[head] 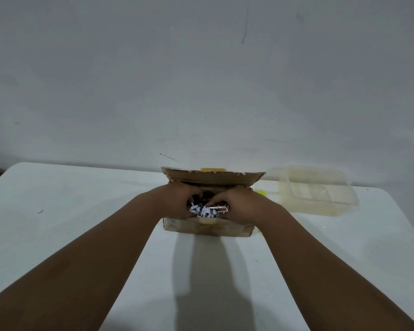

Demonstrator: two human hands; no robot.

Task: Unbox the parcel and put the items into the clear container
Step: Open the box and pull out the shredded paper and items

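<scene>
We are at the unpacking step: the parcel (202, 227) sits open on the counter (81, 201) with its far flap standing up, and both arms reach straight into it. Our left grip (180, 202) is buried at the left of the opening, fingers curled tight into a clump of paper shreds (204, 212) that fills the parcel. Our right grip (237, 207) is at the right of the opening, fingers bent down onto the same filler where a small shiny piece (219, 208) shows; whether it actually has hold of that piece or only of paper, we cannot tell. No item is clearly out of the packing yet. The clear container (296, 204) waits on the counter to the right of the parcel, near but not touching it, and looks to hold nothing so far. A yellow object (261, 193) peeks out between the two. We judge the task barely begun. Next we would need to part or lift the shreds, find a firm item beneath, and carry it rightward over the container's rim without dragging filler along.
</scene>
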